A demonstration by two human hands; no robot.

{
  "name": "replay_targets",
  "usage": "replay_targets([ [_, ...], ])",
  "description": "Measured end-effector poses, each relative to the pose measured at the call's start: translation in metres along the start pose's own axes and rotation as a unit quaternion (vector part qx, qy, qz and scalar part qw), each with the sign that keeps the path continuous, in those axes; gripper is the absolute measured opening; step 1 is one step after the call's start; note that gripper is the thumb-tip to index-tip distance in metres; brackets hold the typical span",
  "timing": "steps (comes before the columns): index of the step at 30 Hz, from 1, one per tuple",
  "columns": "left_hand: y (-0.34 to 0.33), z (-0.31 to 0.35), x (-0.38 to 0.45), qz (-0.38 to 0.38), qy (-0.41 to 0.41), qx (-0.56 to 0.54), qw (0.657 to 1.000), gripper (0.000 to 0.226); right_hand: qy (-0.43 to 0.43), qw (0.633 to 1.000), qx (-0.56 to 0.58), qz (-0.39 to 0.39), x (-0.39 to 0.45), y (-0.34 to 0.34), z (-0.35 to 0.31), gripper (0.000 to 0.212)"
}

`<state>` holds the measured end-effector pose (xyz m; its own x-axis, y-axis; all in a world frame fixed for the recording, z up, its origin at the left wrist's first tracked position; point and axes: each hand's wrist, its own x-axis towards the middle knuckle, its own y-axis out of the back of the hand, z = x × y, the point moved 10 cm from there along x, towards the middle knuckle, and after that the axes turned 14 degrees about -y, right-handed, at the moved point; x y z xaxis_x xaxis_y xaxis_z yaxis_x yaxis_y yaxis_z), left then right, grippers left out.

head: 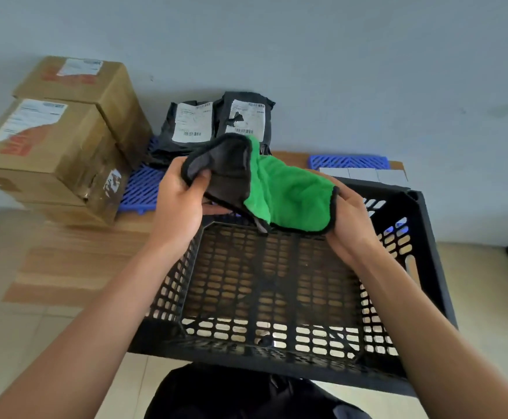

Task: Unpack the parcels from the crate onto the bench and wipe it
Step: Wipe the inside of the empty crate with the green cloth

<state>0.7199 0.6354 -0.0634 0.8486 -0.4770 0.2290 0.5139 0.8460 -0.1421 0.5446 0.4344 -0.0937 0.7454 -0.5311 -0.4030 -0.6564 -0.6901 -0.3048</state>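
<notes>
Holding a green-and-grey cloth (pixel 277 189) at frame centre, the left hand (pixel 177 195) and right hand (pixel 349 219) each grip an edge. The crate (pixel 428 267) below appears emptied; boxes (pixel 56 137) and mailers (pixel 216 122) occupy the tabletop (pixel 74 261) upper left. Wiping remains.

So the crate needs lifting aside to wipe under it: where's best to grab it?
By the oval handle slot in the right wall of the black slatted plastic crate, fingers hooked through from outside, and probably the same on the left wall. It is empty.
</notes>
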Motion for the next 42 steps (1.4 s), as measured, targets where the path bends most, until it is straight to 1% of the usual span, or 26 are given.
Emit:
replay_targets([
  [3, 0.001, -0.016, 0.001, 0.014, 0.045, -0.043, 0.998, 0.019, 0.027, 0.998, 0.014, 0.046, -0.008, 0.010, -0.009, 0.030],
  [5, 0.001, -0.032, -0.002, 0.023, 0.113, -0.086, 0.990, 0.023, 0.044, 0.996, 0.023, 0.072, -0.012, 0.016, -0.016, 0.030],
  [6, -0.002, -0.040, -0.005, 0.026, 0.154, -0.125, 0.980, 0.027, 0.049, 0.995, 0.025, 0.080, -0.014, 0.017, -0.020, 0.030],
  [8, -0.011, -0.051, -0.013, 0.028, 0.235, -0.204, 0.950, 0.036, 0.054, 0.994, 0.036, 0.091, -0.019, 0.018, -0.025, 0.027],
  [11, -0.031, -0.062, -0.029, 0.009, 0.324, -0.273, 0.906, 0.050, 0.055, 0.990, 0.076, 0.107, -0.024, 0.017, -0.028, 0.027],
  [13, -0.044, -0.065, -0.038, -0.020, 0.348, -0.290, 0.891, 0.061, 0.041, 0.985, 0.109, 0.127, -0.027, 0.016, -0.026, 0.032],
  [15, -0.056, -0.063, -0.044, -0.057, 0.350, -0.291, 0.889, 0.070, 0.038, 0.983, 0.121, 0.134, -0.030, 0.016, -0.027, 0.041],
  [17, -0.065, -0.057, -0.048, -0.101, 0.317, -0.260, 0.906, 0.068, 0.051, 0.986, 0.099, 0.126, -0.035, 0.014, -0.032, 0.052],
  [18, -0.068, -0.054, -0.047, -0.126, 0.281, -0.231, 0.923, 0.063, 0.064, 0.987, 0.077, 0.126, -0.038, 0.013, -0.036, 0.051],
  [20, -0.067, -0.046, -0.040, -0.152, 0.183, -0.137, 0.962, 0.053, 0.093, 0.985, 0.005, 0.143, -0.045, 0.013, -0.040, 0.033],
  [21, -0.062, -0.041, -0.035, -0.147, 0.131, -0.079, 0.977, 0.051, 0.102, 0.982, -0.034, 0.158, -0.049, 0.015, -0.040, 0.024],
  [22, -0.055, -0.036, -0.029, -0.136, 0.081, -0.018, 0.987, 0.050, 0.105, 0.976, -0.067, 0.177, -0.051, 0.018, -0.037, 0.019],
  [23, -0.050, -0.029, -0.024, -0.129, 0.036, 0.040, 0.990, 0.048, 0.102, 0.971, -0.090, 0.196, -0.052, 0.024, -0.032, 0.019],
  [25, -0.043, -0.017, -0.017, -0.128, -0.038, 0.131, 0.982, 0.041, 0.079, 0.964, -0.110, 0.229, -0.053, 0.033, -0.019, 0.024],
  [27, -0.041, -0.004, -0.013, -0.130, -0.100, 0.184, 0.969, 0.034, 0.050, 0.960, -0.108, 0.254, -0.056, 0.037, -0.006, 0.026],
  [30, -0.043, 0.011, -0.016, -0.141, -0.161, 0.210, 0.954, 0.022, 0.031, 0.961, -0.090, 0.261, -0.059, 0.029, 0.007, 0.026],
  [32, -0.046, 0.018, -0.022, -0.153, -0.184, 0.213, 0.947, 0.022, 0.011, 0.968, -0.074, 0.240, -0.059, 0.018, 0.016, 0.026],
  [33, -0.048, 0.020, -0.026, -0.166, -0.192, 0.213, 0.943, 0.024, -0.003, 0.976, -0.053, 0.213, -0.058, 0.011, 0.021, 0.026],
  [35, -0.057, 0.021, -0.036, -0.213, -0.200, 0.226, 0.929, 0.034, -0.018, 0.990, 0.024, 0.134, -0.057, -0.006, 0.028, 0.026],
  [37, -0.069, 0.021, -0.050, -0.269, -0.203, 0.251, 0.908, 0.047, -0.017, 0.994, 0.079, 0.069, -0.059, -0.018, 0.031, 0.029],
  [39, -0.079, 0.022, -0.061, -0.306, -0.201, 0.273, 0.890, 0.056, -0.009, 0.996, 0.078, 0.048, -0.060, -0.024, 0.032, 0.032],
  [42, -0.093, 0.019, -0.078, -0.356, -0.192, 0.318, 0.858, 0.068, 0.000, 0.998, 0.047, 0.043, -0.058, -0.032, 0.032, 0.038],
])
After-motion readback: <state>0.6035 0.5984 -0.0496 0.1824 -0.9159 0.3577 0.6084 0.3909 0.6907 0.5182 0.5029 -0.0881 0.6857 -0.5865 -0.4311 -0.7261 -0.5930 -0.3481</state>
